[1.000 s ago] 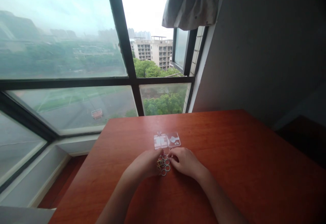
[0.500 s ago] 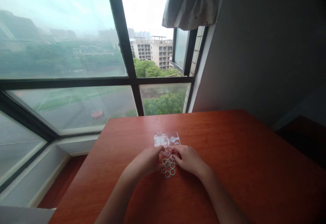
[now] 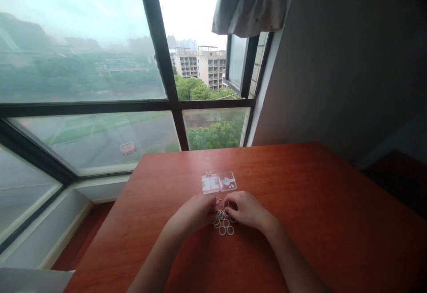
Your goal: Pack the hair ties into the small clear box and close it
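A loose cluster of several small pale rings [image 3: 226,223] lies on the reddish-brown table, some of them overlapping. At its left edge is my left hand [image 3: 198,210], with the fingers curled in toward the rings and their tips partly hidden. My right hand [image 3: 250,209] bends over the cluster from the right, thumb and forefinger drawn into a curve close to the upper rings. What either hand pinches is too small to make out. Just beyond the hands rests a clear plastic case [image 3: 211,184], opened flat, with whitish pieces or markings in both halves.
The wooden table [image 3: 300,186] reaches to a large dark-framed window [image 3: 172,79]. A grey wall [image 3: 333,70] rises on the right, and a curtain [image 3: 251,6] hangs over an opened pane. Left of the table is a low white ledge [image 3: 63,222].
The rings have been shifted slightly toward me and to the right. Both hands have moved a little nearer to me, and my left fingers have drawn closer together.
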`<state>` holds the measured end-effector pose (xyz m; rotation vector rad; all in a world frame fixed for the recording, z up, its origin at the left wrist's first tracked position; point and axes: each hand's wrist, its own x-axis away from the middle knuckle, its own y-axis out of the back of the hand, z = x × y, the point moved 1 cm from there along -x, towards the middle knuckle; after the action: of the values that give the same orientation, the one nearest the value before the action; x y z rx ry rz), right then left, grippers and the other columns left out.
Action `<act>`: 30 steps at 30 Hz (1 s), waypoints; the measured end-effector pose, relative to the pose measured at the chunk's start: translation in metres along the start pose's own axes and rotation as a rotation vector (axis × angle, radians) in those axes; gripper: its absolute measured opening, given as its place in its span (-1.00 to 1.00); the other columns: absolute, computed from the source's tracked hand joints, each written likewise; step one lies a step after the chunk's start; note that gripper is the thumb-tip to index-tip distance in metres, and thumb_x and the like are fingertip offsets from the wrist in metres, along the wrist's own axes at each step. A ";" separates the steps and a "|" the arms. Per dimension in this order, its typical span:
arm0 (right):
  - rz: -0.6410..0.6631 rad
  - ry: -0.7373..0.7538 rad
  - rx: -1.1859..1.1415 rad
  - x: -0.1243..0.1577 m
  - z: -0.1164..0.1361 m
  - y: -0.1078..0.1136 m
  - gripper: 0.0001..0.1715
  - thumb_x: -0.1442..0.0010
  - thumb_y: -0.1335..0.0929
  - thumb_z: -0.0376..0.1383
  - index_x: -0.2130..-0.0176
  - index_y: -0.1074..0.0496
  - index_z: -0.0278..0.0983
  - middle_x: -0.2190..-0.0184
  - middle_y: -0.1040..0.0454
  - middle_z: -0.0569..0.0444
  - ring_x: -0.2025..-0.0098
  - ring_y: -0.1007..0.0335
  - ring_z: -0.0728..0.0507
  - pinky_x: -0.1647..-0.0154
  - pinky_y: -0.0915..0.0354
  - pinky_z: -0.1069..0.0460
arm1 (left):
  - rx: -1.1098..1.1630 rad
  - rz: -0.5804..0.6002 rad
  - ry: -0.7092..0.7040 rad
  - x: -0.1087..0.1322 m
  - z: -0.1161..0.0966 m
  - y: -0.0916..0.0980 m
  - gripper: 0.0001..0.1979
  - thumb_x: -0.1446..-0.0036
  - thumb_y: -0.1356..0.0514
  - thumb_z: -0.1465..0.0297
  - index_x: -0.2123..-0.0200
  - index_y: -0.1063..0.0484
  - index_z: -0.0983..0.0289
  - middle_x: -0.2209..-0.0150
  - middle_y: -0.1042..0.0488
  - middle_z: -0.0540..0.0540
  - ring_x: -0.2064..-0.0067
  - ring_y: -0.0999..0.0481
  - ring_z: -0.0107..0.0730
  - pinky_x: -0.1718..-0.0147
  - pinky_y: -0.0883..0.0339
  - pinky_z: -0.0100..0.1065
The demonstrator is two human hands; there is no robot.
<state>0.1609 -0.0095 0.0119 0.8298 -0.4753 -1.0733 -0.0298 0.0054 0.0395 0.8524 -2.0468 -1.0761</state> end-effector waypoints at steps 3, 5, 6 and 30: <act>0.026 -0.016 -0.054 0.001 -0.001 0.005 -0.82 -0.08 -0.38 -0.32 0.24 -0.49 -0.21 0.48 -0.47 0.19 0.45 -0.32 0.00 0.44 -0.09 0.14 | -0.051 0.017 -0.014 0.000 0.001 0.000 -0.90 0.05 -0.13 0.51 0.47 -0.44 0.27 0.48 -0.50 0.06 0.48 -0.37 -0.38 0.51 -0.04 -0.42; 0.081 -0.023 -0.090 0.003 -0.001 0.009 -0.69 -0.02 -0.45 -0.26 0.17 -0.48 -0.19 0.50 -0.43 0.23 0.48 -0.28 0.01 0.48 -0.06 0.14 | -0.048 0.013 -0.021 0.001 0.002 0.001 -0.88 0.03 -0.12 0.50 0.45 -0.47 0.27 0.48 -0.51 0.06 0.48 -0.37 -0.40 0.51 -0.03 -0.42; 0.120 -0.027 -0.105 0.004 0.000 0.011 -0.60 0.02 -0.48 -0.24 0.13 -0.48 -0.17 0.51 -0.41 0.24 0.49 -0.27 0.01 0.50 -0.04 0.14 | -0.041 0.005 -0.022 0.001 0.002 0.002 -0.86 0.01 -0.11 0.50 0.43 -0.47 0.26 0.47 -0.52 0.05 0.48 -0.37 -0.40 0.51 -0.03 -0.42; 0.015 -0.066 0.022 0.003 -0.006 0.006 -0.89 -0.13 -0.37 -0.32 0.26 -0.47 -0.21 0.45 -0.48 0.16 0.41 -0.34 -0.02 0.42 -0.07 0.13 | -0.012 -0.022 0.010 0.004 0.002 0.006 -0.87 -0.01 -0.13 0.43 0.32 -0.43 0.24 0.38 -0.53 0.06 0.44 -0.39 -0.41 0.51 -0.07 -0.46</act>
<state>0.1699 -0.0084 0.0128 0.8110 -0.5490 -1.0854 -0.0352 0.0060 0.0445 0.8745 -2.0255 -1.0926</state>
